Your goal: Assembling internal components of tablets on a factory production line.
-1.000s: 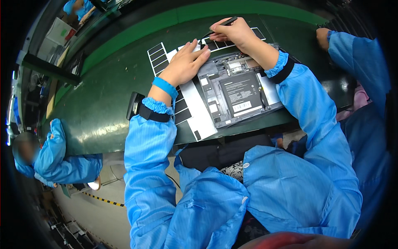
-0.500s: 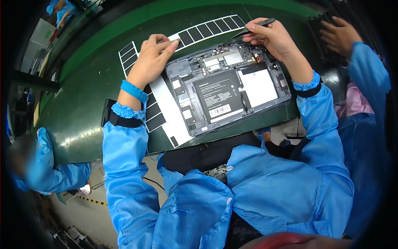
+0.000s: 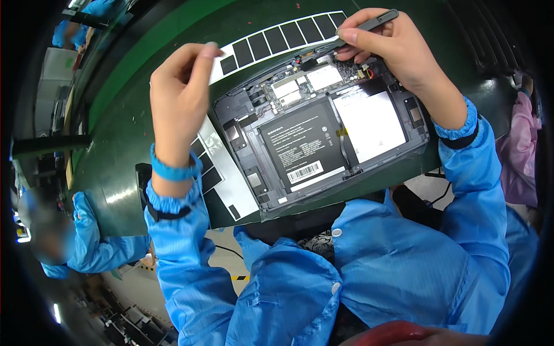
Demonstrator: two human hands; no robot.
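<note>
An opened laptop base [image 3: 277,199] lies on the green table, showing a black battery [image 3: 303,144] with a printed label and, beside it, a white panel [image 3: 372,127]. Along its far side runs a circuit board [image 3: 346,69]. My right hand [image 3: 398,52] grips dark tweezers [image 3: 378,20] above the board; their tips point down-left, near a small black piece [image 3: 310,64]. My left hand [image 3: 184,86] has thumb and fingers pinched at the left end of a white sheet of black pads [image 3: 262,47]; whatever they hold is hidden.
A second white sheet [image 3: 234,184] with black pads sticks out from the laptop's left side. Green tabletop [image 3: 115,173] stretches leftward. A person in blue [image 3: 104,236] is at the left table edge; a person with a pink sleeve [image 3: 516,144] is at the right.
My view has shifted closer to the laptop. My left hand has drawn back left from the pads. The tweezers stay in my right hand. The neighbour's hand at the right has gone from its earlier place.
</note>
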